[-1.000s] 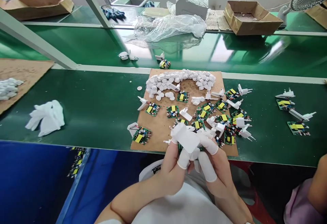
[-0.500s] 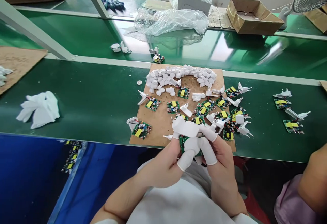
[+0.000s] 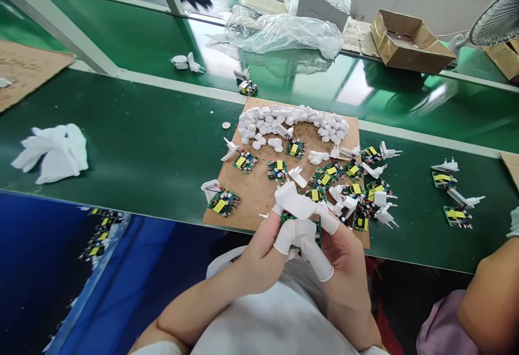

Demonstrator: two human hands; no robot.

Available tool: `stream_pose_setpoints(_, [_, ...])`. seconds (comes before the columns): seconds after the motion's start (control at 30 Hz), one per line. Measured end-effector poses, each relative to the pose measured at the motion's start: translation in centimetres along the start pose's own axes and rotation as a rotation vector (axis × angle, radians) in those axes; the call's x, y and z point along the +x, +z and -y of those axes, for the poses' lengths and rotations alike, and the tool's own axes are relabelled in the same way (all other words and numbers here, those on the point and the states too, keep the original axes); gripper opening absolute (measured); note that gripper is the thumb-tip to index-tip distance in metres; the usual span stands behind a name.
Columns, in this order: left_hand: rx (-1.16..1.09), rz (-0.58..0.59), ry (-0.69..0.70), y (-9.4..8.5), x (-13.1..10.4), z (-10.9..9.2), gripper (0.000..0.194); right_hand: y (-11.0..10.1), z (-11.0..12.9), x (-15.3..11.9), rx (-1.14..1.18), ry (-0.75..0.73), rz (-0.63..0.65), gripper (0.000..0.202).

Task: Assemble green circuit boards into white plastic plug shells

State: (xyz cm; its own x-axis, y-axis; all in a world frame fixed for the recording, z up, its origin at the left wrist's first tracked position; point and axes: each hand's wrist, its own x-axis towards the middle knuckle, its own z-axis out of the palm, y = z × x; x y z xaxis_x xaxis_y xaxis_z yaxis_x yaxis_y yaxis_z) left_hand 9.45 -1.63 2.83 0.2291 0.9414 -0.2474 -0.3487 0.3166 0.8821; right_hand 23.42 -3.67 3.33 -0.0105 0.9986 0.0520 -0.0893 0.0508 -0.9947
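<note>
Both hands, with white finger cots on several fingers, meet at the cardboard sheet's [image 3: 247,203] front edge. My left hand [image 3: 270,252] is closed on the left side of a green circuit board [image 3: 288,218] with a white plug casing [image 3: 295,202] above it. My right hand [image 3: 338,252] grips the same assembly from the right. The fingers hide much of the board. On the sheet lie several boards with yellow parts [image 3: 277,169], joined to white plug pieces, crowded at the right. Behind them sits an arc of small white pieces [image 3: 267,120].
A white glove [image 3: 57,152] lies at the left of the green bench [image 3: 162,155]. Two boards [image 3: 457,215] with plugs are at the right. Farther back are clear plastic [image 3: 284,33], an open carton [image 3: 413,44] and a fan [image 3: 497,17]. Another person's arm [image 3: 490,290] shows at lower right.
The camera view has tilted and shifted. Both hands still hold the board and casing; the casing now sits more tilted, and the right fingers have shifted slightly on it.
</note>
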Motion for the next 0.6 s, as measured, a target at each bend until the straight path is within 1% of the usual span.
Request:
stream_pose_setpoints(0.07, [-0.038,0.038,-0.037,0.2,0.2,-0.5,0.065,0.0,0.4,0.0,0.063,0.070,0.007,0.029])
stream_pose_setpoints(0.17, [-0.160,0.104,-0.181,0.4,0.3,-0.9,0.079,0.3,0.9,0.0,0.142,0.139,-0.020,0.034])
stream_pose_setpoints(0.23, [-0.208,0.115,-0.217,0.3,0.2,-1.0,0.079,0.6,1.1,-0.1,0.143,0.159,-0.066,0.037])
stream_pose_setpoints(0.3, [-0.200,0.153,-0.182,0.0,0.0,-1.0,0.072,0.9,1.2,-0.1,0.109,0.180,-0.111,0.034])
stream_pose_setpoints(0.4, [-0.126,0.326,-0.073,-0.6,-0.3,-1.1,0.064,1.0,1.2,0.0,0.126,0.214,-0.177,0.027])
stream_pose_setpoints(0.47, [-0.017,0.414,-0.001,-1.0,-0.3,-1.0,0.058,0.9,1.1,0.1,0.196,0.225,-0.164,0.029])
stream_pose_setpoints(0.53, [0.152,0.430,0.053,-1.7,-0.4,-0.8,0.052,0.9,1.0,0.3,0.226,0.213,-0.144,0.032])
stream_pose_setpoints(0.6, [0.311,0.418,0.081,-2.4,-0.4,-0.4,0.050,0.9,0.9,0.4,0.200,0.174,-0.138,0.029])
